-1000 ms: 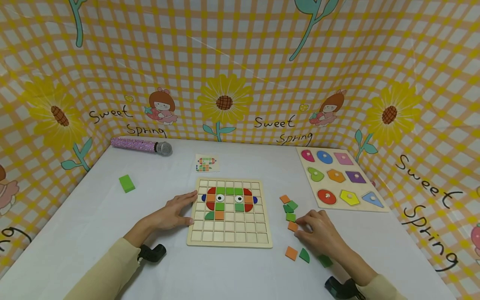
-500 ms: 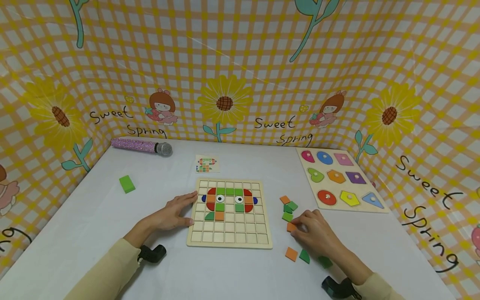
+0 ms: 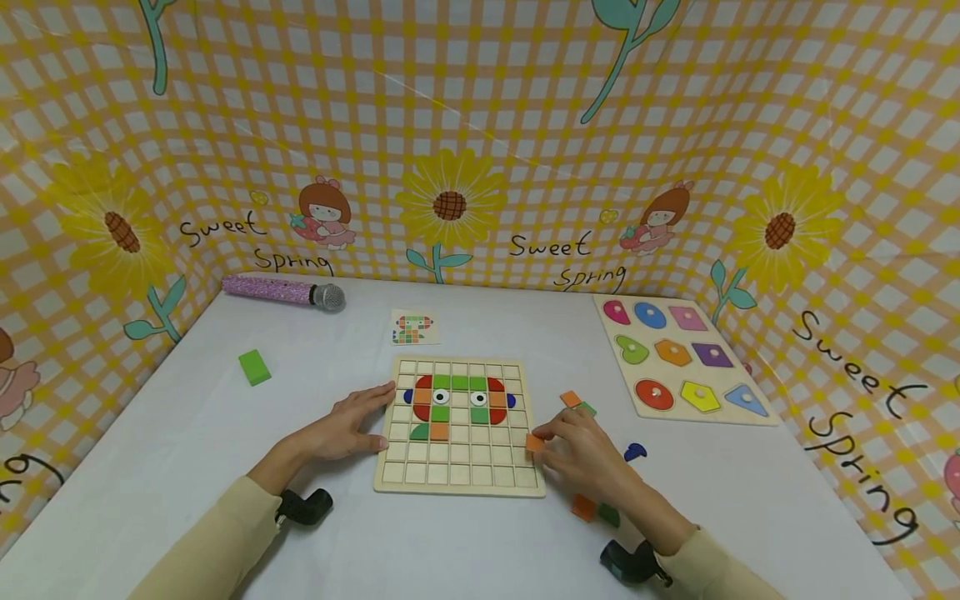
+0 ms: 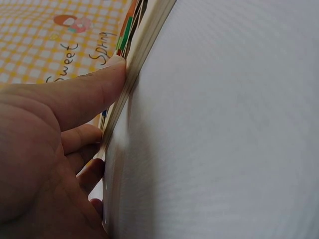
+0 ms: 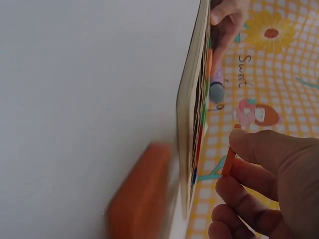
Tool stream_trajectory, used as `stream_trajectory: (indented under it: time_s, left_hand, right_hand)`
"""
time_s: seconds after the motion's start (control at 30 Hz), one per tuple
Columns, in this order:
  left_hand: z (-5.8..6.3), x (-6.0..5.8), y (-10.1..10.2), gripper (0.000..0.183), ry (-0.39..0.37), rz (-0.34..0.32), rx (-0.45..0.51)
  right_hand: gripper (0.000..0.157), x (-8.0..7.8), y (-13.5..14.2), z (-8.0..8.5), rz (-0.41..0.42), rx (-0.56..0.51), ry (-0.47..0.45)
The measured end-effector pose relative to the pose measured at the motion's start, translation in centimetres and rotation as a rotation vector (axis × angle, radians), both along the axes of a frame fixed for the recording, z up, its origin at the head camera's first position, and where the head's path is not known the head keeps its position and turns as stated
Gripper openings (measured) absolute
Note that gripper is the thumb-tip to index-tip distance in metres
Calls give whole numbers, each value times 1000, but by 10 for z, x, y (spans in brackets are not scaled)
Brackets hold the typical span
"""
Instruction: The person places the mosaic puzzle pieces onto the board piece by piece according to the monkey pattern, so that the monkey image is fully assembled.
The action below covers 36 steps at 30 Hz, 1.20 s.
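Note:
In the head view, my left hand (image 3: 339, 427) rests against the left edge of the wooden grid board (image 3: 459, 486), thumb and fingertips touching its rim. The left wrist view confirms the thumb (image 4: 97, 89) on that edge. Between thumb and fingers, my right hand (image 3: 588, 457) pinches an orange square tile (image 3: 534, 444) over the board's right edge; the right wrist view shows this tile (image 5: 230, 155) edge-on. Red, green, orange and blue pieces with two eye tiles (image 3: 441, 397) fill the board's upper cells. A green quarter-round tile (image 3: 419, 432) sits lower left.
Behind the board lies a small pattern card (image 3: 415, 327). Loose tiles, including an orange one (image 3: 584, 507) and blue pieces (image 3: 635, 452), lie around my right hand. A shape puzzle (image 3: 682, 358), a glittery microphone (image 3: 281, 292) and a green block (image 3: 254, 367) stand farther off.
My right hand has picked up the orange tile from the loose pile and carried it left to the board's edge. Blue pieces have come into view behind it. My left hand stays put.

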<state>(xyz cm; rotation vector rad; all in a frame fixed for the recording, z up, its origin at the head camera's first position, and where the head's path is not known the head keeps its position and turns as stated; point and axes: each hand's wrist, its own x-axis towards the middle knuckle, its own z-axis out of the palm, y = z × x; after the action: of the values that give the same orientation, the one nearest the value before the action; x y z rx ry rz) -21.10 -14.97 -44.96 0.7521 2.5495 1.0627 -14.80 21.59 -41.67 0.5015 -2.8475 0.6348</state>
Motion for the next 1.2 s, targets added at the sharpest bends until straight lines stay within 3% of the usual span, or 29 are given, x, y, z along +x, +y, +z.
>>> stream_trajectory:
  time_s: [0.2,0.43,0.6,1.2]
  left_hand:
    - [1,0,1,78,3,-4,3]
    - [1,0,-1,78,15,-9,2]
    - [2,0,-1,79,12,-9,9]
    - [2,0,-1,78,18,-15,4]
  right_hand:
    - [23,-11,-26,-1,69,-32,32]
    - [23,-21,-54,-4,93,-23,-35]
    - [23,-28,-70,-6,139,4,-35]
    - [21,-39,-86,-10,203,80,-16]
